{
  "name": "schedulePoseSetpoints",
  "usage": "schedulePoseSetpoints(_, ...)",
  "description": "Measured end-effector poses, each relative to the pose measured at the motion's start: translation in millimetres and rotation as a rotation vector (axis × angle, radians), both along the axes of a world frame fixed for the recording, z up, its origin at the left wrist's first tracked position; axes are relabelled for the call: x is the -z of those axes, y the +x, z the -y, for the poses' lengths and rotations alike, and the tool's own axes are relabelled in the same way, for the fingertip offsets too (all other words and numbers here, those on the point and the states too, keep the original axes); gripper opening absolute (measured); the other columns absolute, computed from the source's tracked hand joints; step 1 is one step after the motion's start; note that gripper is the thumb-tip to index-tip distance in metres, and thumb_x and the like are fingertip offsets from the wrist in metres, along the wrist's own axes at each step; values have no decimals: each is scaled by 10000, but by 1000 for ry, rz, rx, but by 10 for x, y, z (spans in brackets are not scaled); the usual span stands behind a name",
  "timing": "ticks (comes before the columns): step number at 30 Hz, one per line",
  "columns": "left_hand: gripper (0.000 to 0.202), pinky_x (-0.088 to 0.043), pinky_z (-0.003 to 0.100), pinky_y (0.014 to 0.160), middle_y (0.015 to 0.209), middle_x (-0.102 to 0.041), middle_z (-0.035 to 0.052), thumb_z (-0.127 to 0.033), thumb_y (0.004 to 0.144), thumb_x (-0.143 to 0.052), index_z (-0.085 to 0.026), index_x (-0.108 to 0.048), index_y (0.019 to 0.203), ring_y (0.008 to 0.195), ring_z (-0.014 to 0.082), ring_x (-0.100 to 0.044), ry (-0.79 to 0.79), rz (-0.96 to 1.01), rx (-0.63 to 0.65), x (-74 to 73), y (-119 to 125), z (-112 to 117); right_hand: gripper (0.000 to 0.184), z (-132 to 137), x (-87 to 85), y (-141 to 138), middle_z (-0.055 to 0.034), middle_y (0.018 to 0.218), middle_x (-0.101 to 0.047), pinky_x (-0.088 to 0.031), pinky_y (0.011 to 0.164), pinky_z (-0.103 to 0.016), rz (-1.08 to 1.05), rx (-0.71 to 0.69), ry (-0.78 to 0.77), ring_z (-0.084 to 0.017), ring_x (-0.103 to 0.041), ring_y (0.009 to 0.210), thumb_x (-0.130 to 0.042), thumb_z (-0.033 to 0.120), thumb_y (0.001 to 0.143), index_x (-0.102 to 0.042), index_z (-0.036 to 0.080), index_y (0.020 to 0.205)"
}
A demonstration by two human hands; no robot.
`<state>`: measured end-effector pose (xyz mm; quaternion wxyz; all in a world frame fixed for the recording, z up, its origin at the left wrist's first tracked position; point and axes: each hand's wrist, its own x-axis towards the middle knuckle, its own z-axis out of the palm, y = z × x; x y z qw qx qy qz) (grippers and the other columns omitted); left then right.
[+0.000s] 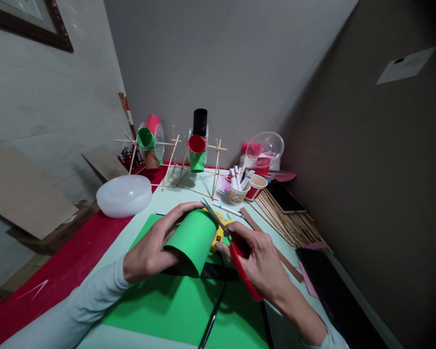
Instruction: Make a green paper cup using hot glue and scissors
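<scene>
Head view, lower center: holding green paper tube (193,237) in left fingers (178,212)
Gripping red-handled scissors (237,258) in right fingers (241,229), just beside the tube's rim.

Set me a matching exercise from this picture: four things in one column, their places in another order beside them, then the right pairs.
Things
1. Curled green paper tube
2. Metal scissors with red handles
3. Round, cloudy-white plastic bowl
4. Bunch of slim white-barrelled markers

Places
A. In the bare right hand
B. In a small patterned cup
C. In the bare left hand
D. Farther back at left, apart from both hands

Pairs: 1-C, 2-A, 3-D, 4-B
</scene>
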<state>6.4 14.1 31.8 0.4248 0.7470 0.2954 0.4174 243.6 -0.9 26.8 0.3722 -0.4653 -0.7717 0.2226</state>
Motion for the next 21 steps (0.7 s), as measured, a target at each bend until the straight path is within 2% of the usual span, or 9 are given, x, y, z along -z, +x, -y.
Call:
schedulePoseSetpoints(5, 728, -376, 485, 1134, 1522, -449, 71, -299, 738, -705, -279, -449, 1419, 1441, 388, -325, 19, 13, -17, -1, -6, -7, 181, 21, 12, 5, 54, 603, -469, -311, 522, -231, 25, 8, 32, -114, -369, 531, -654, 347, 873, -589, 200, 790)
schedulePoseSetpoints(9, 719, -392, 444, 1116, 1506, -460, 61, -333, 739, -684, -282, -442, 1414, 1428, 375, -343, 4, -10, 5, -29, -8, 0, 251, 0, 29, 12, 53, 598, -413, -283, 518, -238, -42, -7, -50, -116, -326, 549, -637, 380, 879, -538, 205, 729)
schedulePoseSetpoints(12, 641, -399, 452, 1081, 1433, -521, 68, -365, 759, -657, -256, -486, 1368, 1356, 377, -420, -73, -44, -23, -57, -19, -38, 330, -69, 34, 39, 47, 590, -409, -284, 519, -243, -130, 65, -145, -122, -338, 553, -628, 481, 864, -530, 205, 712)
schedulePoseSetpoints(14, 516, -412, 442, 1036, 1315, -599, 67, -444, 799, -632, -237, -568, 1268, 1260, 362, -498, -136, -95, -66, -72, -34, -94, 372, -123, 35, 67, 42, 574, -424, -292, 512, -245, -154, 111, -179, -127, -361, 540, -607, 548, 853, -542, 204, 727)
schedulePoseSetpoints(16, 439, -450, 402, 950, 1190, -652, 65, -534, 840, -591, -223, -644, 1145, 1142, 332, -562, -180, -171, -111, -80, -55, -162, 405, -167, 40, 93, 38, 555, -439, -304, 497, -243, -152, 130, -197, -130, -379, 518, -580, 591, 853, -549, 203, 742)
schedulePoseSetpoints(18, 449, -492, 343, 791, 1070, -677, 63, -588, 870, -545, -211, -685, 1070, 990, 290, -609, -211, -227, -141, -77, -82, -227, 426, -191, 48, 107, 33, 539, -459, -311, 475, -239, -150, 131, -219, -131, -393, 497, -566, 619, 850, -546, 206, 748)
schedulePoseSetpoints(21, 489, -444, 275, 552, 852, -665, 38, -613, 895, -500, -199, -718, 1037, 723, 215, -591, -240, -265, -174, -35, -123, -298, 452, -195, 56, 104, 26, 541, -483, -314, 445, -232, -151, 123, -240, -128, -399, 476, -562, 653, 834, -526, 213, 739)
